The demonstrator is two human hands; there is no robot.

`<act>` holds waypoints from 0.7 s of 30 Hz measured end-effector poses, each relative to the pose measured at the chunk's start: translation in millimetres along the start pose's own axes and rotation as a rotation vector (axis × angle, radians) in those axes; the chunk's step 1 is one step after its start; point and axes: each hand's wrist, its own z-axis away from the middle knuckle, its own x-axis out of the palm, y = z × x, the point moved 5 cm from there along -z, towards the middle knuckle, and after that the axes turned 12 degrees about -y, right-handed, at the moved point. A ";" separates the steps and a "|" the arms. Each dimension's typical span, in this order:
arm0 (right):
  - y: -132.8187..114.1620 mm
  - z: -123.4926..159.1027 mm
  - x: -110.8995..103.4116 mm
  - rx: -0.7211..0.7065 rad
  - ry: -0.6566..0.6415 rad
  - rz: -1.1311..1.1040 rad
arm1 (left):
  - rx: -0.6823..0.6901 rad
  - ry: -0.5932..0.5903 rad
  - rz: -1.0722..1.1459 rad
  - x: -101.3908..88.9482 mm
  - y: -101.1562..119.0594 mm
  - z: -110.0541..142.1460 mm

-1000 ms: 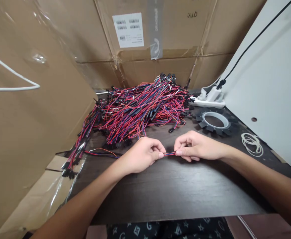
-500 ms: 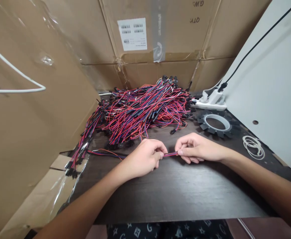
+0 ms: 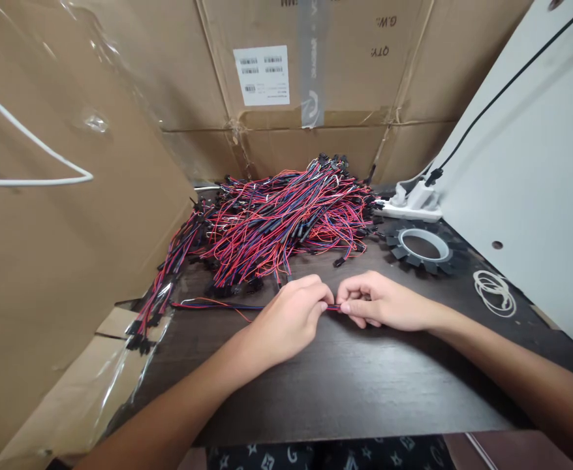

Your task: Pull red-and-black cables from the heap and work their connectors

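My left hand and my right hand meet over the dark table, both pinching one thin red, blue and black wire lead. Only a short bit of it shows between the fingertips. More of the lead trails left from my left hand along the table. Behind the hands lies a big heap of the same red and blue leads with black connectors. A smaller bundle spills off the table's left edge.
Cardboard boxes wall in the back and left. A white panel stands at right with a black cable. A white power strip, a black toothed ring and white rubber bands lie at right.
My hands have come closer together, so the stretch of wire showing between them has shrunk. The camera has tilted slightly.
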 end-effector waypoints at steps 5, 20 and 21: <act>-3.1 0.8 -1.7 -0.066 -0.020 0.019 | 0.051 -0.031 -0.039 -2.3 -0.7 -0.2; 2.8 10.2 -18.7 -0.042 -0.072 0.057 | -0.220 -0.237 0.238 -11.1 -16.2 2.3; 3.2 11.5 -21.0 -0.037 -0.068 0.056 | -0.244 -0.249 0.268 -11.4 -17.7 3.2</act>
